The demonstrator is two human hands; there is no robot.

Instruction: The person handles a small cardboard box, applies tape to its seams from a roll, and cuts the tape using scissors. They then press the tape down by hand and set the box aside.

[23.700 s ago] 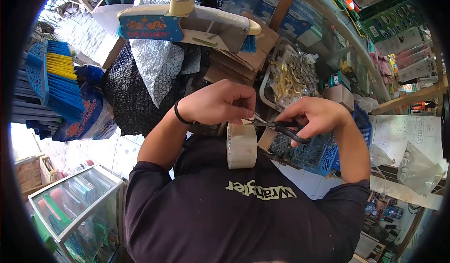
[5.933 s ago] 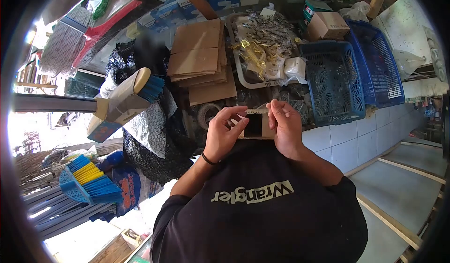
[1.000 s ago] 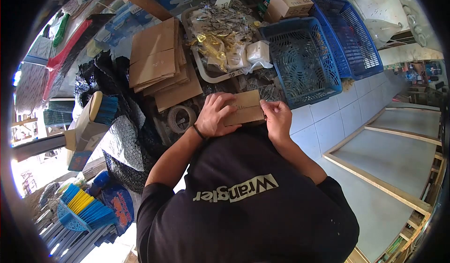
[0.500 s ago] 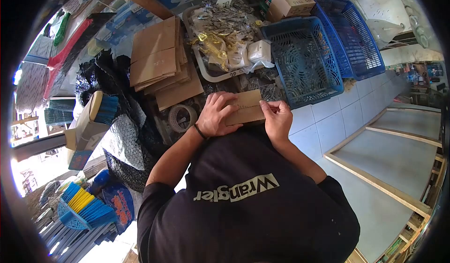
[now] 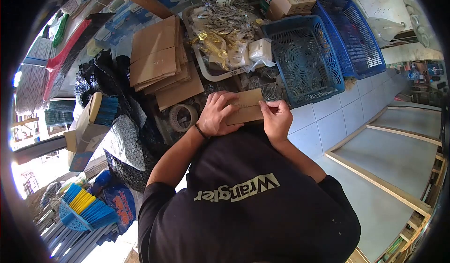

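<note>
Close to my chest, a small piece of brown cardboard (image 5: 244, 114) with a crease across its middle is held between both hands. My left hand (image 5: 217, 114) grips its left end, fingers curled over the top and a dark band round the wrist. At the right edge my right hand (image 5: 277, 120) pinches the cardboard between thumb and fingers. A roll of tape (image 5: 182, 118) lies just left of my left hand. Beyond the hands stands a white tray (image 5: 220, 76) with many small metallic pieces, gold-coloured items and a white box in a plastic bag.
Stacked cardboard sheets (image 5: 153, 52) lie at the back left, beside black bubble wrap (image 5: 104, 77). Two plastic baskets, one teal (image 5: 335, 92) and one blue (image 5: 363, 70), stand at the right, near a cardboard box (image 5: 293, 1). Brushes and brooms (image 5: 84, 206) fill the left side.
Both hands keep their hold on the cardboard, with almost no movement. The whole view has shifted very slightly.
</note>
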